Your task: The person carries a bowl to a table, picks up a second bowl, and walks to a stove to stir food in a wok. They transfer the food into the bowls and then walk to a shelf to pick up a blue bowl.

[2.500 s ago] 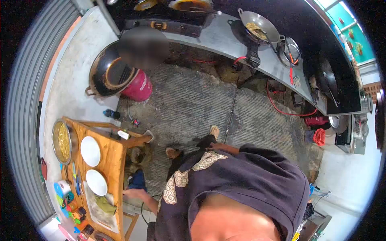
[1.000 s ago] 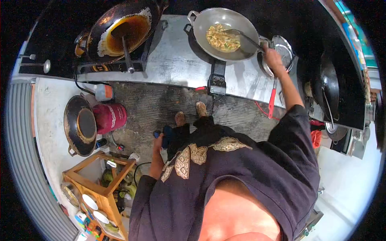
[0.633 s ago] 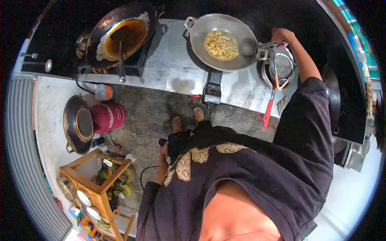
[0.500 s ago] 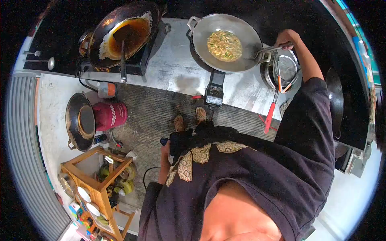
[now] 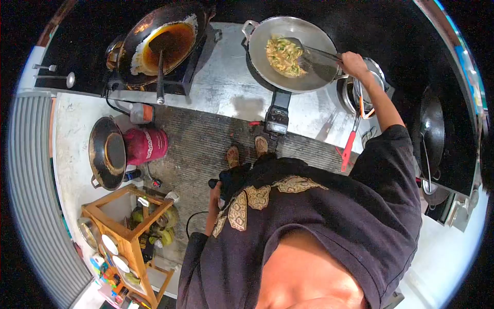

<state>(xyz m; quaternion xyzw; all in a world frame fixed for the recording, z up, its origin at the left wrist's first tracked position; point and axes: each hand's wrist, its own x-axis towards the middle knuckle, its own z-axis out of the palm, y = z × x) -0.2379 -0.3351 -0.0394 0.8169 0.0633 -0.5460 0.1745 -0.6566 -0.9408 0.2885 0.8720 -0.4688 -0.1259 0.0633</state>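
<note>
My right hand [image 5: 355,65] is wrapped around the handle of a metal wok spatula [image 5: 323,52]. The spatula's blade is in the food [image 5: 284,55], a pale, saucy mix with green bits, inside a large silver wok [image 5: 319,77]. That wok stands on the steel counter on my right. Low by my hip, my left hand [image 5: 215,194] is closed at a small dark object [image 5: 213,183] whose kind I cannot make out. My left fingers are only partly visible.
A dark wok [image 5: 126,51] with brown liquid and a ladle [image 5: 160,77] tilts at the left. A red-handled tool [image 5: 348,149] lies across a pot [image 5: 346,92] by my right arm. A pink gas cylinder [image 5: 149,145], another wok [image 5: 107,154] and a wooden rack [image 5: 126,234] stand left.
My right hand has moved left over the wok's rim, carrying the spatula from the right wall into the food. The food's shape has shifted. My left hand stays low.
</note>
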